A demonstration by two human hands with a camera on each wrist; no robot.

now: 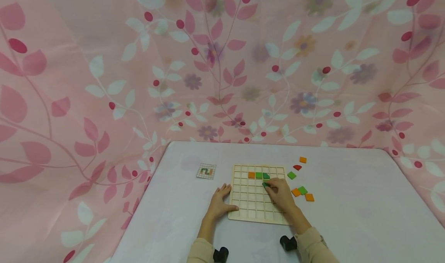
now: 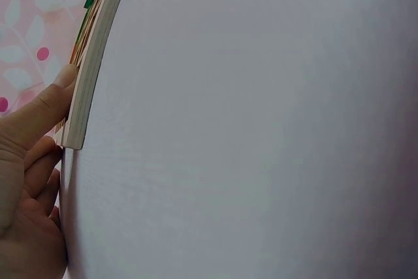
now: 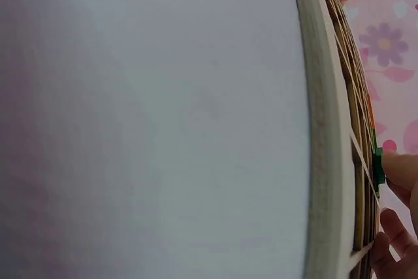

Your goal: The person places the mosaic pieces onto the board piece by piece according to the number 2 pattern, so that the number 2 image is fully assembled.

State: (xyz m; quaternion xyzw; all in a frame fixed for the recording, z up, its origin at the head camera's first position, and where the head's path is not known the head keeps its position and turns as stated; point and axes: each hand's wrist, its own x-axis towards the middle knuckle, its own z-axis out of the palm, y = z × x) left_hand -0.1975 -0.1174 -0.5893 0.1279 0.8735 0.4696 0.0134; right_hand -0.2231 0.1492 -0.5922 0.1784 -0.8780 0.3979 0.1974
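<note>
A light wooden grid board [image 1: 247, 205] lies on the table. My right hand [image 1: 281, 195] is over its right part, thumb and fingertips pinching a small dark green tile [image 1: 265, 184]. The right wrist view shows this green tile [image 3: 379, 164] edge-on at the thumb tip. Just beyond it, an orange square tile [image 1: 251, 175], a light green square tile [image 1: 259, 175] and a dark green tile with a rounded corner [image 1: 265, 175] sit side by side in one row. At the board's left edge rests my left hand [image 1: 218, 203], fingers extended along the side and thumb on the rim.
Right of the board lie several loose tiles, among them a red one [image 1: 297, 167], a light green one [image 1: 291, 175] and an orange one [image 1: 309, 197]. A small patterned grid card [image 1: 206, 171] is at the left. Floral cloth [image 1: 222, 62] hangs behind the white table [image 1: 365, 201].
</note>
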